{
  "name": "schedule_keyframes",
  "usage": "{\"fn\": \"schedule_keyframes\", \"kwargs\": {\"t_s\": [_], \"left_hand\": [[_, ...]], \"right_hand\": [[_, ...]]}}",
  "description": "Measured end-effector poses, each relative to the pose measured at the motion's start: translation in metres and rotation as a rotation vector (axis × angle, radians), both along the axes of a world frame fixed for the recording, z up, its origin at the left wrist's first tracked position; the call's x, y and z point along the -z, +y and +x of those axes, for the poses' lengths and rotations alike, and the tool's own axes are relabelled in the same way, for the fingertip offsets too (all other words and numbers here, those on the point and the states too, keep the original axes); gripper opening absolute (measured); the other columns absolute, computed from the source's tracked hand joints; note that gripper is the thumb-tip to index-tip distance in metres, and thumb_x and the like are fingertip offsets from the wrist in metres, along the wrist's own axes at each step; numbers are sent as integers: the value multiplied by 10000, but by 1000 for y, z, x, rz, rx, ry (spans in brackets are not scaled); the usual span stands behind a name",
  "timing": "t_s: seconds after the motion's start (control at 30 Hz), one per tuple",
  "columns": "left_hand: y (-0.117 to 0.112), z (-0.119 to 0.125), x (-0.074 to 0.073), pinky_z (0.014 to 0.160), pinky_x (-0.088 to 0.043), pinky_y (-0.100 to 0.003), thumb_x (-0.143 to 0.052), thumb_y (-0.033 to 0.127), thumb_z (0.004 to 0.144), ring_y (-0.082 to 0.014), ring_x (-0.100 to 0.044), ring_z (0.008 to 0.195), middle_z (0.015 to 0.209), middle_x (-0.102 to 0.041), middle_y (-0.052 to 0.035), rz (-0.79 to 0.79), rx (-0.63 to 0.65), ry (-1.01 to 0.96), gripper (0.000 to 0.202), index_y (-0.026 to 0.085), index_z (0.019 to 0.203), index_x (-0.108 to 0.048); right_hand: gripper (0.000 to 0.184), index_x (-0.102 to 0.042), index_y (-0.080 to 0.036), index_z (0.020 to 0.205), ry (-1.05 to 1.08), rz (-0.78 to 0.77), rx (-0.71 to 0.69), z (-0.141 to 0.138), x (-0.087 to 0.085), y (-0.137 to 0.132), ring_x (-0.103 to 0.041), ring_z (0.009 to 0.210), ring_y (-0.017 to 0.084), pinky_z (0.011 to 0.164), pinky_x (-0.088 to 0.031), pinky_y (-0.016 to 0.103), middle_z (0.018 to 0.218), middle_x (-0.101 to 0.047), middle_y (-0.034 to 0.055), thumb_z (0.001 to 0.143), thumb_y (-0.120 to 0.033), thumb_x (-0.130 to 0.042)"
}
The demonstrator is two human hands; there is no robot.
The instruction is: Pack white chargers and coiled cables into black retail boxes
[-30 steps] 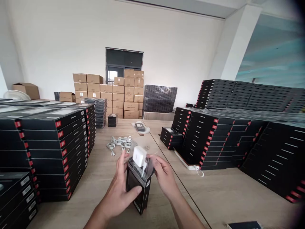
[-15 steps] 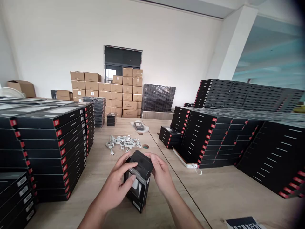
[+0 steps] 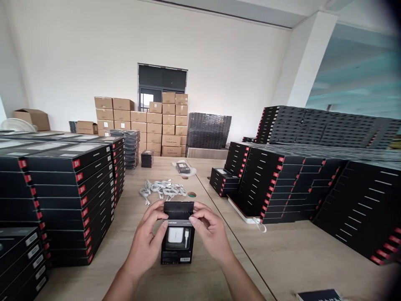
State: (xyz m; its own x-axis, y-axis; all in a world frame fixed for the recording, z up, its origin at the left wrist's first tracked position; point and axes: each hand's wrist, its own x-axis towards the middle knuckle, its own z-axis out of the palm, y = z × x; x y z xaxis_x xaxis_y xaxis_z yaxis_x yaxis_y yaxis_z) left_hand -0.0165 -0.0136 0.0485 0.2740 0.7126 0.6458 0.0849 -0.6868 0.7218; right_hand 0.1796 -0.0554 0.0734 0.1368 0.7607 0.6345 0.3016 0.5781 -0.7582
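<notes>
A small black retail box (image 3: 177, 256) stands upright on the wooden table, its front towards me. On that front are a white charger block and a white cable end; I cannot tell whether they are printed or behind a window. Its black top flap (image 3: 178, 207) is raised. My left hand (image 3: 151, 234) grips the box's upper left edge, thumb at the front. At the upper right edge my right hand (image 3: 209, 230) pinches the side near the flap. Behind the box lies a tangle of white cables (image 3: 163, 189).
Tall stacks of black boxes stand on the left (image 3: 59, 209) and right (image 3: 269, 184). A white tray-like item (image 3: 242, 214) lies under the right stack's edge. Farther back are a bagged black box (image 3: 183, 167), a small dark stack (image 3: 147, 159) and brown cartons (image 3: 153, 127).
The box has turned from a slant to face me squarely. Its flap now stands up, and my right hand has moved down to the box's upper right edge.
</notes>
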Motion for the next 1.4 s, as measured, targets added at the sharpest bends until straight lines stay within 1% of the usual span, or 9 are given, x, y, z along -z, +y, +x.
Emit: {"fn": "schedule_keyframes", "kwargs": {"t_s": [0.2, 0.43, 0.77, 0.87, 0.93, 1.03, 1.2, 1.3, 1.4], "left_hand": [[-7, 1, -7, 1010, -432, -378, -512, 246, 915, -195, -566, 1155, 1183, -610, -74, -82, 86, -122, 228, 251, 1143, -496], [-6, -2, -13, 917, -451, -312, -529, 251, 914, -184, -595, 1049, 1044, -636, -43, -11, 85, -101, 154, 249, 993, -661], [-6, -6, -6, 988, -428, -357, -510, 246, 906, -208, -570, 1139, 1178, -600, -61, -12, 76, -62, 211, 265, 951, -715], [-4, -5, -3, 1061, -382, -385, -498, 238, 899, -215, -517, 1227, 1284, -541, -61, 14, 44, -23, 241, 277, 1029, -696], [-4, 2, -1, 1099, -346, -415, -529, 243, 866, -237, -432, 1315, 1402, -433, -75, 31, -44, 32, 386, 287, 1245, -587], [-15, 21, -1, 1106, -321, -490, -692, 296, 709, -324, -306, 1385, 1492, -282, -130, 6, -293, 171, 890, 248, 1488, -262], [-53, 37, -11, 1057, -315, -547, -677, 131, 571, -379, -406, 1266, 1381, -427, -164, 108, -646, 372, 1064, 201, 1513, -187], [-70, 8, -29, 1043, -330, -537, -647, 93, 491, -389, -426, 1240, 1390, -435, -166, 210, -738, 433, 1116, 208, 1509, -204], [-86, -55, -55, 1029, -368, -524, -656, 162, 515, -399, -419, 1259, 1440, -407, -170, 305, -830, 517, 1027, 202, 1476, -296]], "right_hand": [[189, -524, -234, 799, 66, -18, -21, -3, -2, -6, -658, 910, 200, 841, -500, 334, 928, -705, 37, 780, -251, -711], [78, -709, -219, 853, -61, 5, -47, -2, -6, -5, -624, 846, 190, 770, -494, 310, 874, -661, 46, 837, -285, -669], [119, -753, -230, 857, -37, -153, -269, 14, -6, -6, -644, 1019, 219, 887, -504, 343, 1095, -681, 77, 779, -320, -748], [159, -767, -236, 874, 29, -187, -216, 11, -4, -3, -673, 974, 226, 852, -530, 346, 1080, -712, 77, 752, -338, -765], [179, -778, -232, 848, 90, -155, -90, 7, -1, 2, -681, 954, 240, 860, -532, 362, 1032, -739, 81, 735, -370, -771], [258, -784, -219, 849, 235, -140, 84, 2, 4, 8, -691, 891, 258, 831, -546, 385, 930, -764, 87, 706, -433, -777], [393, -770, -203, 913, 458, -232, -35, -9, 14, 12, -701, 850, 273, 760, -577, 387, 945, -767, 106, 664, -505, -795], [467, -763, -203, 941, 444, -274, -141, -16, 20, 15, -691, 920, 313, 707, -598, 398, 1029, -748, 135, 697, -599, -724], [506, -770, -199, 906, 280, -333, -143, -19, 28, 24, -687, 945, 334, 676, -610, 392, 1032, -743, 146, 720, -654, -648]]}}
